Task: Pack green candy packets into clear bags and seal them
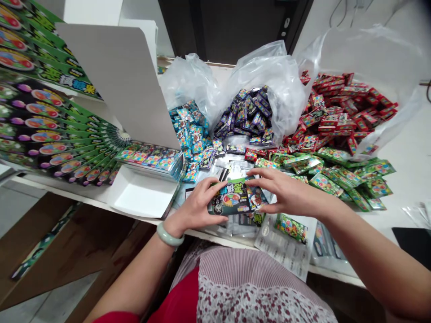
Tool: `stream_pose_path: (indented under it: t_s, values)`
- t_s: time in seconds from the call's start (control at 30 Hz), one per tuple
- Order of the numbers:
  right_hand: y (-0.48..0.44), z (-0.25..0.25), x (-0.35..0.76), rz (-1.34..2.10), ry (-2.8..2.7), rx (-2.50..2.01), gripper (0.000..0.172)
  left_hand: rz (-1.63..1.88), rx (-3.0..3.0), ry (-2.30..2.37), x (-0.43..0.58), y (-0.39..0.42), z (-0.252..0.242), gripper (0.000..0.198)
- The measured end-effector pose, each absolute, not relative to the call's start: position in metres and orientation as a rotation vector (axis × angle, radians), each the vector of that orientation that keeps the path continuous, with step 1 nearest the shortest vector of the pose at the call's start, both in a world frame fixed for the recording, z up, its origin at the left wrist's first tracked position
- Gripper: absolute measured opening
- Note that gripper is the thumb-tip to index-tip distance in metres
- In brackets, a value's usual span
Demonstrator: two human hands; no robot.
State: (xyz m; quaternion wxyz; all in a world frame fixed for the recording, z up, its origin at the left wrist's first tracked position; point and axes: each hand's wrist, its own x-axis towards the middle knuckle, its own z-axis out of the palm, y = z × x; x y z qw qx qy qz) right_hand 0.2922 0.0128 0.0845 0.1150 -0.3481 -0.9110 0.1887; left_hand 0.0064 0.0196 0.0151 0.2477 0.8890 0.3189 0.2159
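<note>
Over the front of the table, my left hand grips the left end of a flat dark candy box with green and coloured print, thumb on top and fingers at its lower edge. My right hand pinches its right end, where a dark blue printed piece shows. Whether that piece is part of the box or a separate packet I cannot tell. Under my hands lie clear plastic sleeves. A green packet rests on a printed white sheet below my right hand.
Plastic bags spill blue packets, purple packets and red packets along the back; green packets lie to the right. At left, an open white display box holds a row of packets, beside stacked printed cartons.
</note>
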Motion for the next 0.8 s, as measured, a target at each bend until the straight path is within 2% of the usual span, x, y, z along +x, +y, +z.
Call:
stream_pose_path:
  t_s: [0.1, 0.23, 0.4, 0.7, 0.8]
  values:
    - [0.019, 0.082, 0.293, 0.633, -2.585, -0.986, 0.052, 0.64, 2.353, 0.881, 0.008, 0.02, 0.014, 0.088]
    - [0.02, 0.079, 0.294, 0.679, -2.586, -1.004, 0.064, 0.641, 2.289, 0.872, 0.005, 0.019, 0.013, 0.087]
    - [0.019, 0.081, 0.294, 0.674, -2.633, -1.019, 0.058, 0.625, 2.281, 0.855, 0.003, 0.02, 0.014, 0.086]
    - [0.008, 0.084, 0.286, 0.464, -2.567, -1.184, 0.051, 0.656, 2.334, 0.883, 0.004, 0.024, 0.013, 0.088]
    - [0.008, 0.079, 0.284, 0.513, -2.54, -1.174, 0.057, 0.656, 2.339, 0.877, 0.007, 0.023, 0.013, 0.088]
